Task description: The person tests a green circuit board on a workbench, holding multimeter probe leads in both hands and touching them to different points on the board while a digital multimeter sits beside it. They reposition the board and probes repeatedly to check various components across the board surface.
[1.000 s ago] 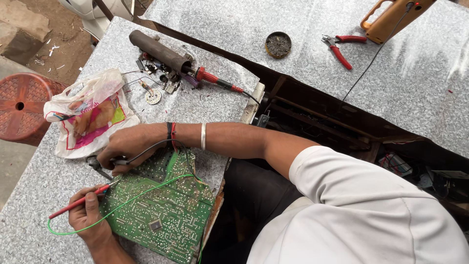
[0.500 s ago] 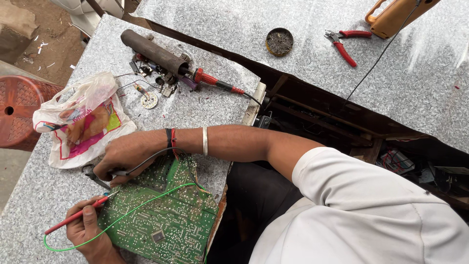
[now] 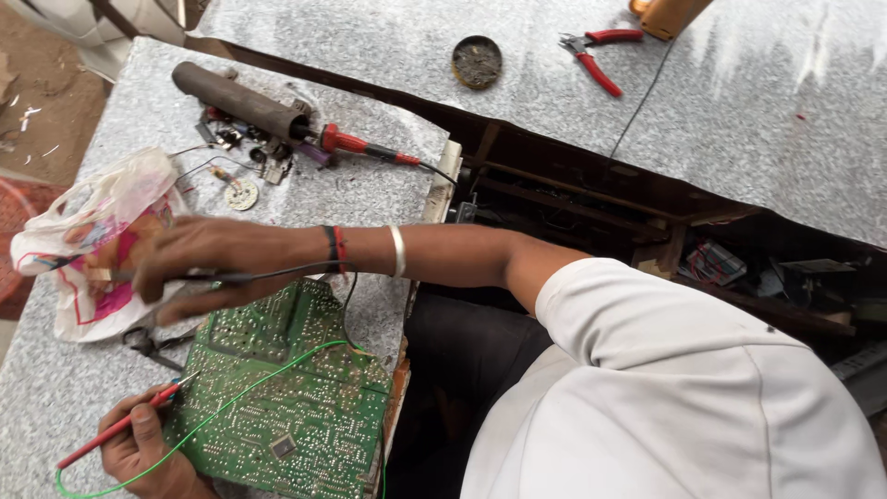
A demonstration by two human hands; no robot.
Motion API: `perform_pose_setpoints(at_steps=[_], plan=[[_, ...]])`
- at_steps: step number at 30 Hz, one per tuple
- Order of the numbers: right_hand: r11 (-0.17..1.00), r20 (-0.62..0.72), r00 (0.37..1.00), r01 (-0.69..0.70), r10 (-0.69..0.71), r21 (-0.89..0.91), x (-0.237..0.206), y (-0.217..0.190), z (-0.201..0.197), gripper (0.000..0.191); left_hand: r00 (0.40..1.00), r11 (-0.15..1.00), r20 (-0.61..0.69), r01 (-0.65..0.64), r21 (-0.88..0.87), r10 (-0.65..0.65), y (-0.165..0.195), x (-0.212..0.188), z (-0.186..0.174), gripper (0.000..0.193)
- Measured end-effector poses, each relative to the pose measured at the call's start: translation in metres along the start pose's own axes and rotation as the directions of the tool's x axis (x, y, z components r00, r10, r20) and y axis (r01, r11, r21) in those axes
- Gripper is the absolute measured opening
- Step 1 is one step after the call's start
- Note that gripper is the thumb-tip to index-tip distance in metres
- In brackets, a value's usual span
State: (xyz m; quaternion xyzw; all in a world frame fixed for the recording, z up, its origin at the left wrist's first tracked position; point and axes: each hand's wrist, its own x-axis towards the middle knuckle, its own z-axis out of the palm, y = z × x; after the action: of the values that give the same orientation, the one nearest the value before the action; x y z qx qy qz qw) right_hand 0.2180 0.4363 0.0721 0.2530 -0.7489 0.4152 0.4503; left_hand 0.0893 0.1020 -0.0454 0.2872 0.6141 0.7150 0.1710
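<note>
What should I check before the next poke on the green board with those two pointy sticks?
1. Red probe firmly held: ok, the left hand has a closed grip on it.
2. Red tip on the circuit board: ok, it meets the board's near corner.
3. Black probe on the board: not ok, the right hand holds it off the board, over the plastic bag.
4. Soldering iron away from both hands: ok, it lies far up the table.
5. Green wire out of the way: not ok, it crosses the board.
</note>
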Motion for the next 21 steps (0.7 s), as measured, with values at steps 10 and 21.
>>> perform_pose_setpoints(at_steps=[10, 21], plan=[[0.869, -0.590, 0.778, -0.430, 0.218, -0.246, -0.020, -0.057, -0.147, 0.064, 0.996, 0.999, 0.087, -0.017, 0.042, 0.013, -0.031, 0.003, -0.027, 0.027], [0.910, 0.289, 0.863, -0.396, 0.415, -0.123, -0.023, -0.084, -0.049, 0.066, 0.999, 0.999, -0.029, -0.021, 0.037, 0.022, 0.019, 0.003, 0.018, 0.014]])
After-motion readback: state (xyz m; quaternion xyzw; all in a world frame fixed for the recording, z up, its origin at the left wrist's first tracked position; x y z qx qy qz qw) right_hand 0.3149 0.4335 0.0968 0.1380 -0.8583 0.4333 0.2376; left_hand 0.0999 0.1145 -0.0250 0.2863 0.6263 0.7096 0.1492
